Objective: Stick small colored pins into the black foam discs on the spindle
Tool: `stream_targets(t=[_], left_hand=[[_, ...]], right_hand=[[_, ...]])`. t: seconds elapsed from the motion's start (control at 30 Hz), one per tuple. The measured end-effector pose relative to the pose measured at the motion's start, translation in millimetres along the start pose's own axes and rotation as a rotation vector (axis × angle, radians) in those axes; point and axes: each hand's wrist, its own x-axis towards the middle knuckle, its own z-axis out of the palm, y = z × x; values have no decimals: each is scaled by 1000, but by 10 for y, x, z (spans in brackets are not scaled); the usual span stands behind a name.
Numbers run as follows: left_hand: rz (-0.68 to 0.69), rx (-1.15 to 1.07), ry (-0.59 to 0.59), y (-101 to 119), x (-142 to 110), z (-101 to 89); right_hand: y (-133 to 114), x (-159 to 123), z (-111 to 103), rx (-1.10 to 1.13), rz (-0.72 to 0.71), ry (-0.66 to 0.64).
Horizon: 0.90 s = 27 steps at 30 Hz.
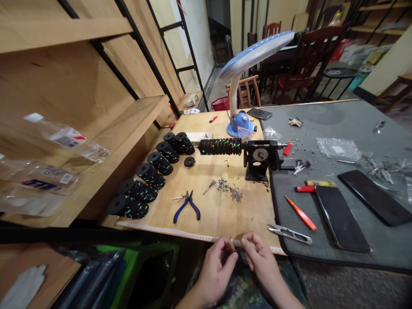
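Observation:
My left hand [216, 271] is at the table's front edge, its fingers curled together. Small orange-red bits show between the fingertips, but what they belong to is too small to name. Close beside it, my right hand [261, 259] pinches with thumb and forefinger; a thin sliver shows at the tips, its kind unclear. Ahead of both hands lie blue-handled pliers [187, 208], a heap of tiny coloured beads [224, 185] and small metal pieces [236, 195]. Beyond stands a black crank device [259, 159] carrying a row of black discs [220, 146] with coloured bits.
Stacked black discs [151, 176] line the left side. A blue lamp [241, 124] stands at the back. On the grey mat [299, 128] lie thread snips [291, 234], an orange-handled tool [301, 213], two phones [343, 219] and a plastic bag [338, 148]. A shelf with bottles [67, 137] borders the left.

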Motion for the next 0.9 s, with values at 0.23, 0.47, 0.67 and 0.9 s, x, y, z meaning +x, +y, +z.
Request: stream_targets(t=[0.23,0.47,0.67,0.9], left_hand=[[-204,-251,-36,96,64,11],[-155,-144,-44,88,29,-4],[-112,-22,-6,125,51,20],[-100,-9,26,134,77,53]], right_hand=[[46,-34,17,41,23,-18],[72,-35,-4,29,13,-19],[72,-51,3,-14,10,-36],[-11,-75,22,-24,-28,-73]])
